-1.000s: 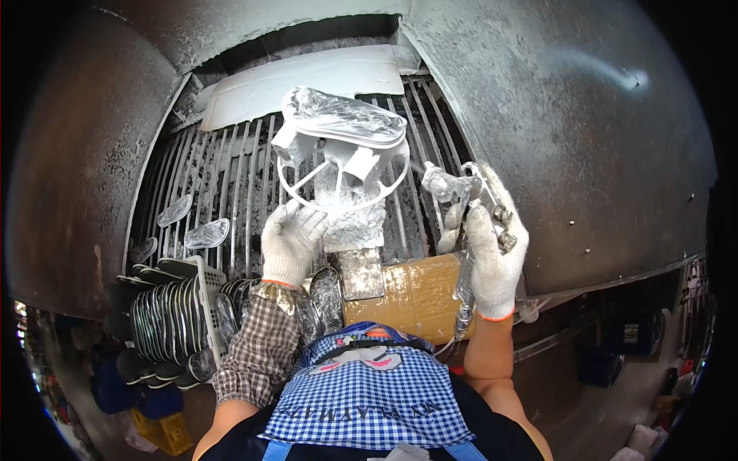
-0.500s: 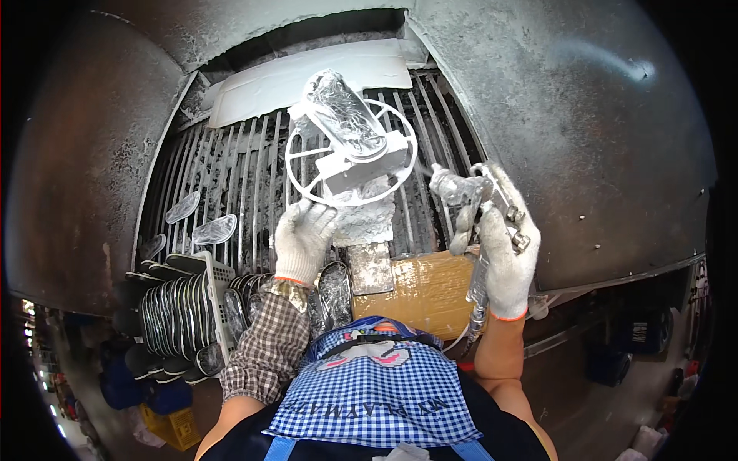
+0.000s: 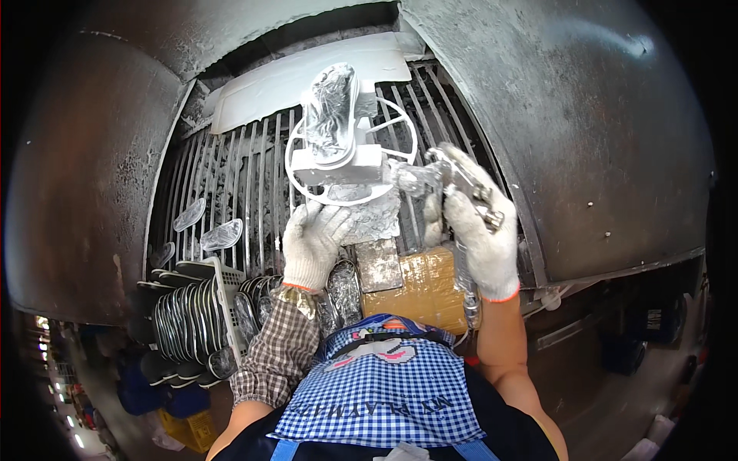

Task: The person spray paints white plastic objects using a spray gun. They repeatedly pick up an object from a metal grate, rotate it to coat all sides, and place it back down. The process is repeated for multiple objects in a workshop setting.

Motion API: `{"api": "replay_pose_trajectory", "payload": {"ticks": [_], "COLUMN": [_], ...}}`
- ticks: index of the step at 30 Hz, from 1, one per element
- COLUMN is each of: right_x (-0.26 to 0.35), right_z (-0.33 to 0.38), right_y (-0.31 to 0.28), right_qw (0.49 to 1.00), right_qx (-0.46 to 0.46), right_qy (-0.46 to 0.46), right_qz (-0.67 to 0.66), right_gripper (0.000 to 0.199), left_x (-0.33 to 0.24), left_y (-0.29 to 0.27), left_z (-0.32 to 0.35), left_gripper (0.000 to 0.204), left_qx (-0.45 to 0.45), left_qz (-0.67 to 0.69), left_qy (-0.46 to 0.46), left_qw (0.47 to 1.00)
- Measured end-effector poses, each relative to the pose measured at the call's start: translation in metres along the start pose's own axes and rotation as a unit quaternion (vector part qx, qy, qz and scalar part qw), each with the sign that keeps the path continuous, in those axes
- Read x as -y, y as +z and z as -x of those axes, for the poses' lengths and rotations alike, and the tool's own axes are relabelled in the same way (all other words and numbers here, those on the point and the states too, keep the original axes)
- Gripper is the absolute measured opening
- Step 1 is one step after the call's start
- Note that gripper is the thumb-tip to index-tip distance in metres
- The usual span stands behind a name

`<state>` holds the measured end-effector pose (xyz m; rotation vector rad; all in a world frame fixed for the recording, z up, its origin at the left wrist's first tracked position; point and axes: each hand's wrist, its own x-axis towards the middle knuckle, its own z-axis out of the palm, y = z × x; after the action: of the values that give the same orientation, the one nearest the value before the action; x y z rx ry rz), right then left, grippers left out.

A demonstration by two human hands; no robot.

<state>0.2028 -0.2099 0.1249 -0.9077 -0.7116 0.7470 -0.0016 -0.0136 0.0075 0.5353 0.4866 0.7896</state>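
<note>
A white spoked wheel carries white blocks, and on them rests a shoe sole with crinkled clear film over its top. At the wheel's near rim is my left hand in a white knit glove, fingers stretched out and seemingly touching the rim, holding nothing. My right hand, also gloved, grips a metal spray gun. The gun's nozzle points left, close to the blocks' right side. A hose fitting hangs below the gun.
Dark metal bars form the bench under the wheel, with metal walls on both sides. At left, a white basket stands beside rows of soles. A taped cardboard box lies in front; loose film-covered pieces lie on the bars.
The wheel has turned, so the sole now points almost straight away from me. My right hand has moved the spray gun left, nearer the blocks. My left hand stays by the rim.
</note>
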Motion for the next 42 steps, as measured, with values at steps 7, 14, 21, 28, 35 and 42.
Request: {"api": "replay_pose_trajectory", "payload": {"ticks": [7,14,21,28,35,42], "right_x": [-0.021,-0.028,-0.027,-0.019,-0.018,-0.018], "right_z": [-0.025,-0.039,-0.045,-0.036,-0.029,-0.024], "right_y": [0.005,0.011,0.009,0.008,0.018,0.032], "right_qw": [0.997,0.995,0.996,0.986,0.976,0.981], "right_qx": [0.025,0.0,-0.042,-0.076,-0.044,0.026], "right_qy": [-0.032,-0.065,-0.072,-0.116,-0.113,-0.105], "right_qz": [0.064,0.074,0.039,0.094,0.183,0.16], "right_gripper": [0.055,0.053,0.055,0.054,0.056,0.058], "left_x": [-0.018,-0.032,-0.048,-0.064,-0.079,-0.086], "left_y": [-0.006,-0.01,-0.017,-0.018,-0.034,-0.03], "left_z": [0.003,-0.003,-0.011,-0.024,-0.045,-0.059], "left_gripper": [0.072,0.073,0.071,0.073,0.063,0.058], "left_qx": [0.006,-0.035,-0.049,-0.046,-0.046,-0.088], "left_qz": [-0.007,-0.006,-0.002,-0.025,-0.013,-0.017], "left_qy": [0.026,0.06,0.092,0.116,0.13,0.134], "left_qw": [1.0,0.998,0.995,0.992,0.99,0.987]}}
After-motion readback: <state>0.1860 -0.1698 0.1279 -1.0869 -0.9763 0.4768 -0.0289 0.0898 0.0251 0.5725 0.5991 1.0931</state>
